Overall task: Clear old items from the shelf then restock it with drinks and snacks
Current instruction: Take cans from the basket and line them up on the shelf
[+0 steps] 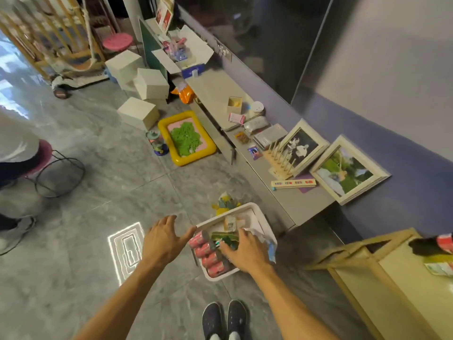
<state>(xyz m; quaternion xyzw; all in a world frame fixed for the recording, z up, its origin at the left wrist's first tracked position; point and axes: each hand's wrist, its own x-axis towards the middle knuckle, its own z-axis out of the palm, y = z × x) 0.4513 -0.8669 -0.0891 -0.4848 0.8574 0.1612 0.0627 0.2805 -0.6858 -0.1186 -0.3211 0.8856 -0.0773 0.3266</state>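
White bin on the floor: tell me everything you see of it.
A white, plastic-looking rectangular bin with rounded corners, open-topped, sits flat on the grey tiled floor. A row of red cans lies along its left side; snack packets fill the rest. The right hand reaches in over them, grip unclear; the open left hand hovers at its corner.

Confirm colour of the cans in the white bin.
Pinkish-red cans, seen best in the head view.
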